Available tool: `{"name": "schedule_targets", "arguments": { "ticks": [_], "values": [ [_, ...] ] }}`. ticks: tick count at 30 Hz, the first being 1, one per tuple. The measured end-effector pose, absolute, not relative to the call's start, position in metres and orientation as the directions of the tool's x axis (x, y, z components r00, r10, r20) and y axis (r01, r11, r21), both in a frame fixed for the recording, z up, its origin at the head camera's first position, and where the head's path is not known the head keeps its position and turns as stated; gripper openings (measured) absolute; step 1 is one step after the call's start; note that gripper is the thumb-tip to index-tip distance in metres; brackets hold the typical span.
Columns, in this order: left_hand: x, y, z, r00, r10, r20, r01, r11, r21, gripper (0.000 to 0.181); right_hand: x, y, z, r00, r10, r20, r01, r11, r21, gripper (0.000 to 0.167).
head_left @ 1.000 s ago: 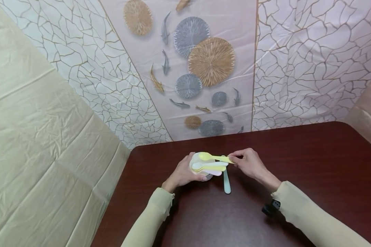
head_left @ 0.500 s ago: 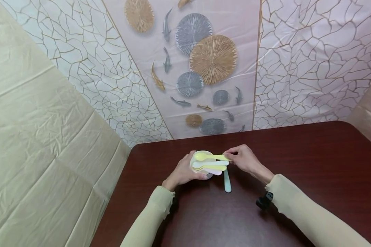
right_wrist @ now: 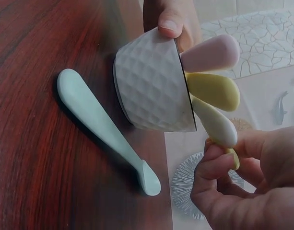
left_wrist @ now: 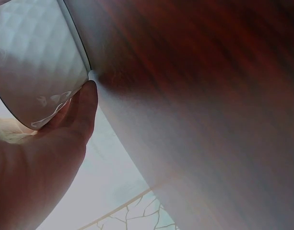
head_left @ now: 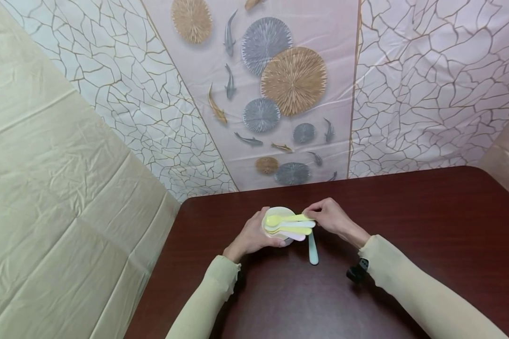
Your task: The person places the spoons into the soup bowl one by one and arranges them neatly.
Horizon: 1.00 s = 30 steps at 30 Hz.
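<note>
My left hand (head_left: 251, 238) holds a small white bowl (right_wrist: 149, 84) with a dimpled, diamond-patterned outside and a dark rim line. Its thumb presses near the rim in the right wrist view. Several spoons lie in the bowl, handles jutting out to the right: a pink spoon (right_wrist: 210, 53), a yellow spoon (right_wrist: 214, 90) and a whitish spoon (right_wrist: 217, 125). Between thumb and fingers my right hand (head_left: 332, 217) pinches the handle end of another yellow spoon (head_left: 285, 219), whose head is inside the bowl. A mint-green spoon (right_wrist: 103, 125) lies on the table beside the bowl.
The dark red-brown table (head_left: 415, 226) reaches well out to the right and toward me. Behind it hangs a patterned cloth wall (head_left: 318, 28), with a beige cloth (head_left: 68, 188) along the left. A black wrist device (head_left: 357, 271) sits at my right cuff.
My right hand has moved left and slightly up, lowering the yellow spoon's head from above into the bowl alongside the others. My left hand and the bowl have stayed nearly still.
</note>
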State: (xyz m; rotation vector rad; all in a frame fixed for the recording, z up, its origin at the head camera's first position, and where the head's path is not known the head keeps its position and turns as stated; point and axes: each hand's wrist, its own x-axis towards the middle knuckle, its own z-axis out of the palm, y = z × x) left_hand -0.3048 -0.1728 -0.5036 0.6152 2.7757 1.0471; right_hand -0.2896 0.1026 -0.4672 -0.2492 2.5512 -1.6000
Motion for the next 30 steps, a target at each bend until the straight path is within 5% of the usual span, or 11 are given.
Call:
{"name": "schedule_targets", "arguments": {
  "ticks": [30],
  "values": [
    [-0.305, -0.173, -0.504, -0.909, 0.415, 0.045, 0.342, 0.678, 0.651, 0.102, -0.283, 0.107, -0.471, -0.991, -0.027, -0.13, 0.109, 0.397, -0.911, 0.045]
  ]
}}
